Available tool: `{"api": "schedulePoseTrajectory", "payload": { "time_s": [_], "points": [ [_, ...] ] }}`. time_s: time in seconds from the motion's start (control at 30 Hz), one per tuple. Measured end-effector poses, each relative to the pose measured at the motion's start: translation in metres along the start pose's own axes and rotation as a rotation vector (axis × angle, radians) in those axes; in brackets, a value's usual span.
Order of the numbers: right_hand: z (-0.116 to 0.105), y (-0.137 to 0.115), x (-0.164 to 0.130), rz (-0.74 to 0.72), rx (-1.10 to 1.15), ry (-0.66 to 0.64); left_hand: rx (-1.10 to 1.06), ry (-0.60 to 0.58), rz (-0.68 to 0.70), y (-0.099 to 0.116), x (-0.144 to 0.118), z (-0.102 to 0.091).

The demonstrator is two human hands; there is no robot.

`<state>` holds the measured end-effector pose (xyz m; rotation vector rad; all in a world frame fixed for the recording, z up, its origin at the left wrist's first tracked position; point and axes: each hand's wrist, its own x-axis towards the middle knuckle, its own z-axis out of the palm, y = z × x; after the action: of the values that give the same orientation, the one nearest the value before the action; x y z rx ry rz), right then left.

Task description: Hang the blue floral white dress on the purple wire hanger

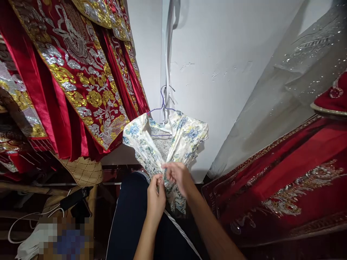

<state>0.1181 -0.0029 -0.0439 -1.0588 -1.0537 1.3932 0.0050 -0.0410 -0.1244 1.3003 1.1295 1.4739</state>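
The left hand (155,196) and the right hand (177,177) meet at the lower centre of the frame, fingers pinched shut on the front edge of a flowered dress (165,144). The dress hangs at mid-frame from a purple hanger (162,104) against the white wall (217,72). Red robes (76,72) with gold and silver embroidery hang at upper left; a red embroidered gown (284,180) fills the lower right.
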Motion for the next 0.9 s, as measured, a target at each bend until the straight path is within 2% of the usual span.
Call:
{"api": "schedulePoseTrajectory", "payload": {
  "time_s": [0.13, 0.23, 0.33, 0.43, 0.53, 0.63, 0.67, 0.73, 0.8, 0.9],
  "points": [
    [0.003, -0.077, 0.057, -0.162, 0.130, -0.051, 0.024, 0.038, -0.019, 0.003, 0.003, -0.001],
    [0.011, -0.124, 0.083, -0.247, 0.238, 0.004, 0.009, -0.013, -0.031, 0.002, -0.001, 0.002],
    [0.016, -0.141, 0.084, -0.331, 0.216, 0.048, 0.068, -0.087, -0.027, -0.002, -0.008, 0.004],
    [0.016, -0.129, 0.070, -0.408, 0.096, 0.042, 0.178, -0.164, 0.040, 0.006, -0.001, 0.002],
    [0.017, -0.109, 0.056, -0.496, -0.031, 0.024, 0.175, -0.170, 0.203, 0.047, 0.034, -0.003],
    [0.021, -0.100, 0.044, -0.534, -0.149, -0.029, 0.210, -0.002, 0.461, 0.109, 0.084, -0.007],
    [0.021, -0.100, 0.041, -0.542, -0.180, -0.039, 0.267, 0.015, 0.530, 0.129, 0.099, -0.007],
    [0.021, -0.105, 0.038, -0.571, -0.207, -0.037, 0.370, -0.026, 0.630, 0.161, 0.121, -0.005],
    [0.020, -0.110, 0.039, -0.608, -0.171, -0.008, 0.484, -0.064, 0.709, 0.181, 0.131, 0.003],
    [0.017, -0.107, 0.050, -0.657, -0.117, 0.065, 0.620, -0.057, 0.794, 0.197, 0.134, 0.015]
  ]
}}
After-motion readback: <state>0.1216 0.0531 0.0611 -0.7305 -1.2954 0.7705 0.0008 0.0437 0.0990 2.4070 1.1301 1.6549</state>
